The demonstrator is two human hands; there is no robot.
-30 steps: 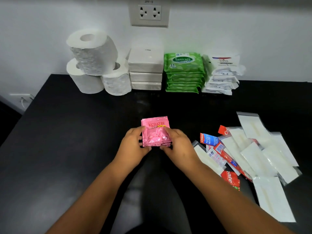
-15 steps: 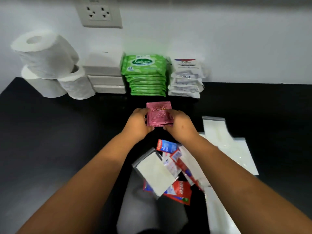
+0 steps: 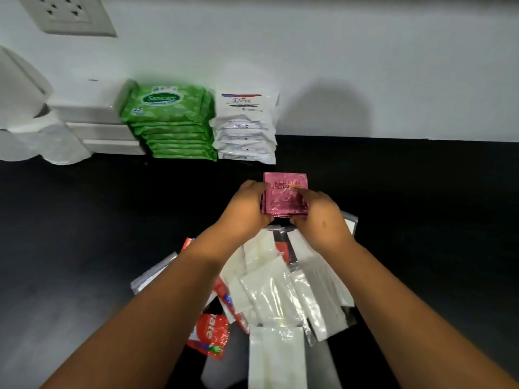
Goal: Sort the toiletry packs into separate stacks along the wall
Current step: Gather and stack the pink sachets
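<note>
Both hands (image 3: pixel 247 209) (image 3: pixel 323 220) pinched the pink sachets (image 3: pixel 285 196) by their sides — print upright, top edge toward the wall.

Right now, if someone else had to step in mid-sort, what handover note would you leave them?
Left hand and right hand grip the pink Keratin sachets together, above the black counter.
Done: green Sanicare stack and white Dove stack sit along the wall.
Left: set the pink bundle beside the Dove stack, then sort the loose pile of white and red packs near you.
</note>
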